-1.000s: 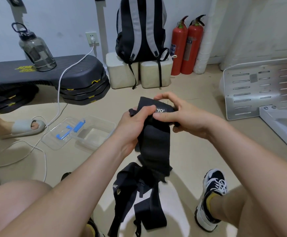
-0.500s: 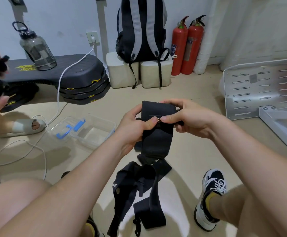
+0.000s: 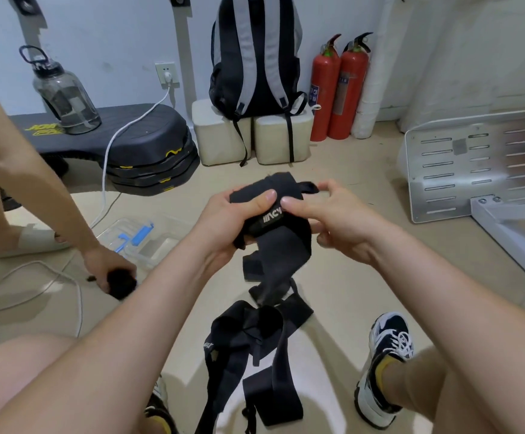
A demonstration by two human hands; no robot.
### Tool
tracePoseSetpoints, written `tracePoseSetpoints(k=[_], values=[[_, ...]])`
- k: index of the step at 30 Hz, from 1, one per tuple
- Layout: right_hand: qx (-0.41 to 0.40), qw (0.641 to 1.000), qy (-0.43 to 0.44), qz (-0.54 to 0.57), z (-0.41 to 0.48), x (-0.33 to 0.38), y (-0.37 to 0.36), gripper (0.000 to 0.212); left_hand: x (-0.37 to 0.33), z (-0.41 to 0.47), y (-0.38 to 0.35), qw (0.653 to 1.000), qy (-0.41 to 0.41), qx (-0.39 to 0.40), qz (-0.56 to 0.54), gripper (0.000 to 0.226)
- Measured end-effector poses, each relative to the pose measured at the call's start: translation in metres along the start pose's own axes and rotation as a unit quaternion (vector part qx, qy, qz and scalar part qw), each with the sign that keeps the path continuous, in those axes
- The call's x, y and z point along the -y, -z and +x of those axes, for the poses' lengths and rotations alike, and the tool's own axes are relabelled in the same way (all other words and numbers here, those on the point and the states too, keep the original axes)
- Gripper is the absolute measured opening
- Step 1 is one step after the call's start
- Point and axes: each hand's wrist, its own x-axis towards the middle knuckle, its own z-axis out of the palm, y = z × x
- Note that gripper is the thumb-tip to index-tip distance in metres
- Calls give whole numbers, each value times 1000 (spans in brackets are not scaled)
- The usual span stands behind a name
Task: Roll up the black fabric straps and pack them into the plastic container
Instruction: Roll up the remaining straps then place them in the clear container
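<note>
White letters on a patch (image 3: pixel 272 216) of the black strap (image 3: pixel 286 245) read "NCY", with strokes before them that cannot be made out. The step platform (image 3: pixel 148 142) bears yellow lettering, upside down and illegible. Labels on the fire extinguishers (image 3: pixel 336 89) and pale print on the loose strap (image 3: pixel 223 349) on the floor are too small to read.

The plastic container (image 3: pixel 164 249) lies on the floor (image 3: pixel 349 170) left of the rolled strap (image 3: pixel 273 211); loose straps (image 3: pixel 245 346) lie nearer, below the roll. Behind the container a step platform (image 3: pixel 142 139) carries a water bottle (image 3: pixel 64 98). At the floor's back edge a backpack (image 3: pixel 255 57) sits on two blocks (image 3: pixel 220 136), fire extinguishers (image 3: pixel 339 89) just to their right, a metal plate (image 3: pixel 474 164) by the right edge
</note>
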Motion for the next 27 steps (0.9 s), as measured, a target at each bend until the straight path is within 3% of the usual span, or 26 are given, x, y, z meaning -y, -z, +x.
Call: tracePoseSetpoints(k=[3, 6, 11, 17, 20, 23, 27], values=[[80, 992, -72, 69, 1, -7, -6, 40, 4, 1, -5, 999, -19, -35, -34, 51], [84, 985, -83, 126, 1, -9, -8, 30, 9, 1, -8, 998, -31, -56, -21, 27], [45, 979, -86, 179, 0, -12, -18, 22, 18, 0, -10, 991, -107, -65, 47, 42], [28, 952, -65, 297, -6, -8, -24, 22, 27, -1, -13, 946, -252, -81, 185, 56], [42, 957, -43, 285, -4, -11, -24, 21, 31, -1, -14, 923, -306, -84, 216, 58], [27, 972, -37, 232, -1, -14, -27, 36, 34, -3, -17, 906, -331, -72, 253, 55], [-23, 989, -24, 141, 3, -13, -21, 30, 26, 0, -10, 946, -217, 1, 241, 52]])
